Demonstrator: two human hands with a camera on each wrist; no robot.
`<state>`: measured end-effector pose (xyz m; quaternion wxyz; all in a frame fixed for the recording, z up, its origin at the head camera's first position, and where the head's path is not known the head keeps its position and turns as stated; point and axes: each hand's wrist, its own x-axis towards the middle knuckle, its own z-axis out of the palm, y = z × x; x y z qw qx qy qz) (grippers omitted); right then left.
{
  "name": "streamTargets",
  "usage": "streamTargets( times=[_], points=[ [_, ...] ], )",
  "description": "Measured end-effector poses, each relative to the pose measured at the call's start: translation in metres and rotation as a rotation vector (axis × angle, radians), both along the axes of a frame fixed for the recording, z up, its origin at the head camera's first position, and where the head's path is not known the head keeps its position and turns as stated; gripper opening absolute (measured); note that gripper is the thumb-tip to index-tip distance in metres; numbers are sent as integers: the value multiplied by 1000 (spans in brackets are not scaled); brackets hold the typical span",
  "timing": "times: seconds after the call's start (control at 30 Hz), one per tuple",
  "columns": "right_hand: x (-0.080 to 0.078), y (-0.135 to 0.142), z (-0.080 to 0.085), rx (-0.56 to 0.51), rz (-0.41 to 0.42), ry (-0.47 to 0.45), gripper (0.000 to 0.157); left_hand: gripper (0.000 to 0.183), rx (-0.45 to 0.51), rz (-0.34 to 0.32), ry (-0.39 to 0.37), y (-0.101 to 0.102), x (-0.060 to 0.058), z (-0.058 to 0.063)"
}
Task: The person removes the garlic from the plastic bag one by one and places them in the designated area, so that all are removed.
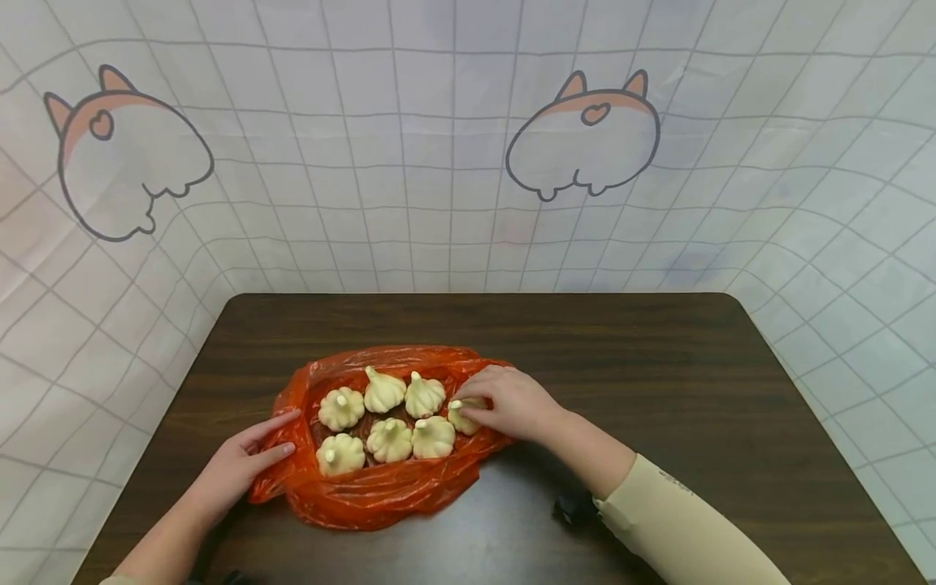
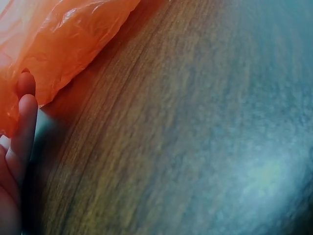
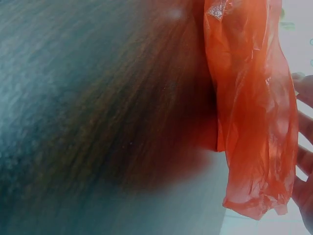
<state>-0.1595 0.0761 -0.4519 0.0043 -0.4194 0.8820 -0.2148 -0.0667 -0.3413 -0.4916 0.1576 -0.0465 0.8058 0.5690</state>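
Note:
An opened red plastic bag [image 1: 380, 496] lies on the table with its rim spread wide. Several pale garlic bulbs [image 1: 389, 439] sit inside, in two rough rows, most with their stems up. My right hand [image 1: 515, 402] pinches the stem of the rightmost garlic bulb [image 1: 462, 420] and partly covers it. At the bag's left edge, my left hand [image 1: 237, 471] touches the plastic, thumb and forefinger apart; its fingers [image 2: 27, 117] look nearly straight in the left wrist view. The right wrist view shows fingers [image 3: 305, 125] behind the red plastic [image 3: 254, 107], the bulb mostly hidden.
A dark wood-grain table [image 1: 621, 349] carries the bag. White grid-patterned cloth [image 1: 439, 162] with cartoon animal drawings surrounds its back and sides. A small black object [image 1: 574, 509] shows beside the right forearm, partly hidden by the sleeve.

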Motion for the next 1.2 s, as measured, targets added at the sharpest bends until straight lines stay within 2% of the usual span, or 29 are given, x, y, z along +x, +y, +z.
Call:
streamTargets(
  times=[0.3,0.6,0.73,0.93,1.2],
  points=[
    [3,2,12,-4,-90,-48,22,63,12,9,-6,1,0,-1],
    [-3,23,39,-171,-198,-68,23,63,-2,16,0,1,0,-3],
    [-8,36,45,-214,-243,-92,24,64,3,16,2,1,1,-3],
    [-15,60,44,-218,-305,-130,25,64,5,2,7,0,2,-1],
    [-23,102,40,-214,-408,-158,21,65,-41,9,-4,1,1,0]
  ],
)
